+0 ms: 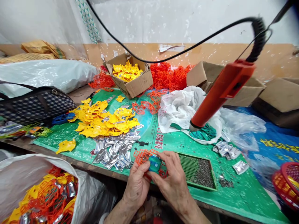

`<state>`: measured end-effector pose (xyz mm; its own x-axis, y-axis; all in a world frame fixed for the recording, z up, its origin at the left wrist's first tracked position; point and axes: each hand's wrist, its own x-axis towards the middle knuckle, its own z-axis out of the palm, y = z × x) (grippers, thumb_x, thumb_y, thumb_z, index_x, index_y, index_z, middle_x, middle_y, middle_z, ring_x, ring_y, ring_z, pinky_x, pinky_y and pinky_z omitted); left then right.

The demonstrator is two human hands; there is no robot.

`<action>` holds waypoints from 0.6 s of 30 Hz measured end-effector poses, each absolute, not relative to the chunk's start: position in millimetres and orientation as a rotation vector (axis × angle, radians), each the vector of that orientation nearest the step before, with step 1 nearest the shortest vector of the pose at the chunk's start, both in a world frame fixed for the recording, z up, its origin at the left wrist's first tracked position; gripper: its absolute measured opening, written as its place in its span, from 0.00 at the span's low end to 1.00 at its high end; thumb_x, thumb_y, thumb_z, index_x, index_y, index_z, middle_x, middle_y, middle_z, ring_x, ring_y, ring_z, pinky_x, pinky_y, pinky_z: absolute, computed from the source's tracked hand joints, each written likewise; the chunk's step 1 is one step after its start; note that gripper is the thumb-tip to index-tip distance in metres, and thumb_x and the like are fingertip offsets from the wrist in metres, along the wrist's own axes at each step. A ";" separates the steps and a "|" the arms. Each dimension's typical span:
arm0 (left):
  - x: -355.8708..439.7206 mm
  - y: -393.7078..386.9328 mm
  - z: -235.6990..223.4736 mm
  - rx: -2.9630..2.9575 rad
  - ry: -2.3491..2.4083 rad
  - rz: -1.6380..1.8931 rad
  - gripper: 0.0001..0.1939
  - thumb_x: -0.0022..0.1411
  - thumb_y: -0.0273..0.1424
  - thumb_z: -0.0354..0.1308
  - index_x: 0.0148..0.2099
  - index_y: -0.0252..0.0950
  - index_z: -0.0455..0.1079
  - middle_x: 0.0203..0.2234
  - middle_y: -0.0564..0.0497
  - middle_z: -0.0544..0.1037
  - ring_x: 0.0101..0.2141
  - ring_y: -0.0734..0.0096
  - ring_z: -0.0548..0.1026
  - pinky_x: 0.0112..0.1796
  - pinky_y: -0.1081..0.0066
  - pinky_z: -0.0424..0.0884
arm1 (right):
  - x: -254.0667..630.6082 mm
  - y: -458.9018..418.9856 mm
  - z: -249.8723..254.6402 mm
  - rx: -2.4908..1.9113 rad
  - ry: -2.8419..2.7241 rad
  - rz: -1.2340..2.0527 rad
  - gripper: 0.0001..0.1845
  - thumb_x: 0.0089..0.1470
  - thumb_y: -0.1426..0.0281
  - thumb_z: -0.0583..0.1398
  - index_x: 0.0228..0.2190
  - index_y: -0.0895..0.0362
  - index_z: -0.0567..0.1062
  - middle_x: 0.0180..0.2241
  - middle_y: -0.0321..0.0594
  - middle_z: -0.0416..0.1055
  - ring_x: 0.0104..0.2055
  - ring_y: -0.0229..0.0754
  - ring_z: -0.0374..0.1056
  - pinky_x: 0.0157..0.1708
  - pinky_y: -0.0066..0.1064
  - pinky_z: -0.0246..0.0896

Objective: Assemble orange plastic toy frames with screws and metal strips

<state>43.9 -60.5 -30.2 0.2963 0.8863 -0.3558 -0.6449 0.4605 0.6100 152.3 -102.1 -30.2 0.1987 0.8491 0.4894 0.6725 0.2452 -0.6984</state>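
At the table's front edge, my left hand and my right hand grip one assembly between them. It joins an orange plastic lattice frame to a teal plastic piece. My left thumb presses on the teal piece's left side, while my right fingers and thumb close around its right side. Parts of the assembly are hidden behind my fingers. Just right of my right hand lies a green tray with small dark screws. Left of my hands are loose silver metal pieces.
An orange-red electric screwdriver hangs over the table's right side. Yellow plastic parts lie at left, more in a cardboard box. A white bag holds teal pieces. A sack of mixed parts stands at front left.
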 end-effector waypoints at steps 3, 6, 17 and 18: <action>43.8 -60.5 -33.0 0.377 0.722 1.065 0.14 0.51 0.28 0.70 0.42 0.35 0.79 0.37 0.49 0.83 0.36 0.68 0.80 0.39 0.74 0.76 | 156.5 -102.8 -31.6 -1.460 -1.502 0.248 0.29 0.48 0.75 0.68 0.51 0.51 0.67 0.44 0.43 0.67 0.46 0.49 0.63 0.44 0.44 0.66; 43.1 -62.3 -32.9 0.388 0.713 1.040 0.14 0.52 0.28 0.69 0.43 0.35 0.78 0.36 0.48 0.83 0.35 0.67 0.80 0.37 0.73 0.76 | 160.9 -101.5 -31.3 -1.410 -1.483 0.317 0.27 0.47 0.75 0.69 0.48 0.51 0.70 0.42 0.42 0.67 0.44 0.47 0.64 0.41 0.41 0.67; 40.8 -66.2 -27.4 0.409 0.745 1.013 0.15 0.48 0.30 0.73 0.40 0.35 0.79 0.34 0.49 0.83 0.32 0.69 0.79 0.35 0.73 0.76 | 168.3 -96.0 -25.3 -1.300 -1.364 0.577 0.23 0.39 0.77 0.72 0.40 0.53 0.79 0.35 0.38 0.67 0.34 0.40 0.67 0.27 0.28 0.67; 40.8 -66.9 -28.2 0.407 0.753 1.017 0.15 0.47 0.30 0.73 0.40 0.35 0.79 0.35 0.49 0.83 0.33 0.69 0.80 0.36 0.73 0.77 | 168.9 -96.1 -25.9 -1.301 -1.366 0.575 0.23 0.39 0.77 0.72 0.40 0.54 0.79 0.34 0.38 0.67 0.33 0.40 0.67 0.27 0.29 0.67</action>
